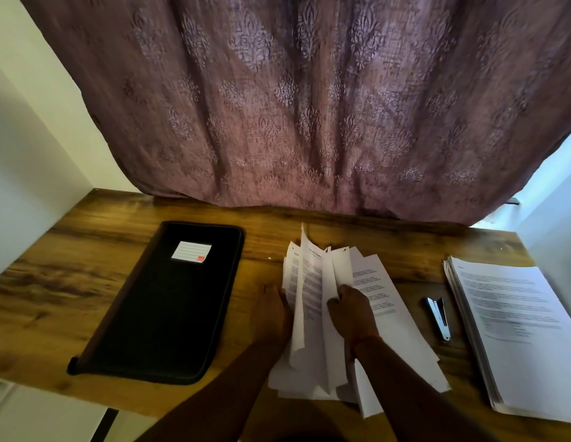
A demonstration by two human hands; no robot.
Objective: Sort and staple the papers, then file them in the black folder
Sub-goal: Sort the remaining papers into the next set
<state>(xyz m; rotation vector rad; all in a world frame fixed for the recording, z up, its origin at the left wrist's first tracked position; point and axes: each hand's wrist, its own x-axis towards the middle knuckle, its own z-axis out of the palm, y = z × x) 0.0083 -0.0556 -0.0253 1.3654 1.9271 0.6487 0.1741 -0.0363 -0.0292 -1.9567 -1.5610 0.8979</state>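
— Where are the papers?
— A loose sheaf of printed sheets stands fanned on the wooden worktop, between the closed black folder and the stapler.
— And the hands?
— The right hand pinches some sheets; the left hand lies flat against the sheaf's left side, fingers straight. A second paper stack rests far right.

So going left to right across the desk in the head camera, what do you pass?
Black folder → left hand → loose papers with the right hand in them → stapler → stack of papers.
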